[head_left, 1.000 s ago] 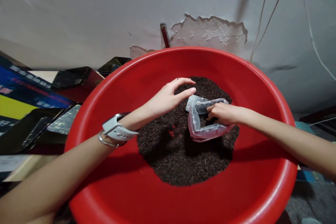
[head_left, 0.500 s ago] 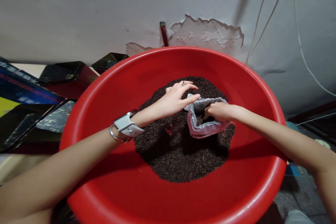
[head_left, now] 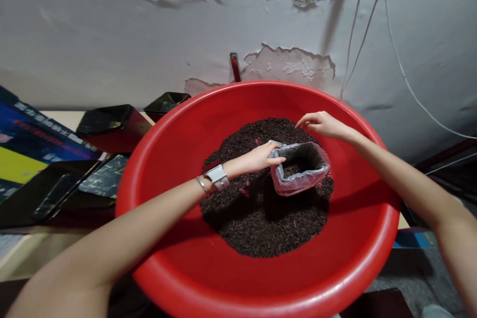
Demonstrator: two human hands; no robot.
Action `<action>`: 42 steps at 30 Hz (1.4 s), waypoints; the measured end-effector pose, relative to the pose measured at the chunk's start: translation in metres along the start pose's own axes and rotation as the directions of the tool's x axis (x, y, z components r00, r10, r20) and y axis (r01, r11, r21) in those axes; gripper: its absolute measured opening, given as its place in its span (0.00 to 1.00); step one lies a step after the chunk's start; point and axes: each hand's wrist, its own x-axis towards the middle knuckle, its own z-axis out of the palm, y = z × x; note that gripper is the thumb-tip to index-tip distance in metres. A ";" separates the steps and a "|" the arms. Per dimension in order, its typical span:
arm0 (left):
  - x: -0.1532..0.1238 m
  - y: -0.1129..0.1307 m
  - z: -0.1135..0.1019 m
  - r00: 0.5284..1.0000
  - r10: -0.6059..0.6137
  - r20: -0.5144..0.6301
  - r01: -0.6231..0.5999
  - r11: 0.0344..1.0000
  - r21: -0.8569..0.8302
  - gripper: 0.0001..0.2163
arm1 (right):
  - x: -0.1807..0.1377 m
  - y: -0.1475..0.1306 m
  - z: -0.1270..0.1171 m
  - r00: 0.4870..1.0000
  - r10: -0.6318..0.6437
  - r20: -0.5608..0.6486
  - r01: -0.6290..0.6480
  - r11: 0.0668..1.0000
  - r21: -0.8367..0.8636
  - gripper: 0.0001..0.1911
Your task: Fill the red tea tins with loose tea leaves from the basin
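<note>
Basin (head_left: pixel 376 238) btm rim cut off; bag (head_left: pixel 298 184) contents mostly hidden.

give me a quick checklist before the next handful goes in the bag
1. Plastic bag mouth open: ok.
2. Left hand gripping the bag's near rim: ok.
3. Right hand off the bag, over the dark grains: ok.
4. Right hand holding grains: cannot tell.
5. Bag resting on the heap inside the red basin: ok.
6. Bag leaning right, not upright: not ok.
</note>
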 end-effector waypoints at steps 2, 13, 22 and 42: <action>0.001 0.000 0.001 0.999 -0.005 0.046 0.006 1.000 -0.019 0.21 | 0.017 0.022 0.004 0.994 0.089 0.058 -0.078 0.982 -0.170 0.19; -0.009 0.009 -0.003 0.979 -0.198 0.042 0.174 0.931 0.322 0.30 | 0.103 0.106 0.105 0.910 0.343 0.232 -0.309 0.936 -0.172 0.62; -0.008 0.006 0.000 0.956 -0.274 0.105 0.229 0.922 0.313 0.33 | 0.107 0.112 0.132 0.900 0.402 0.168 -0.364 0.906 -0.216 0.46; -0.006 0.001 -0.004 0.947 -0.278 0.162 0.201 0.904 0.376 0.39 | 0.041 0.018 0.018 0.993 0.101 -0.057 -0.105 0.992 -0.070 0.12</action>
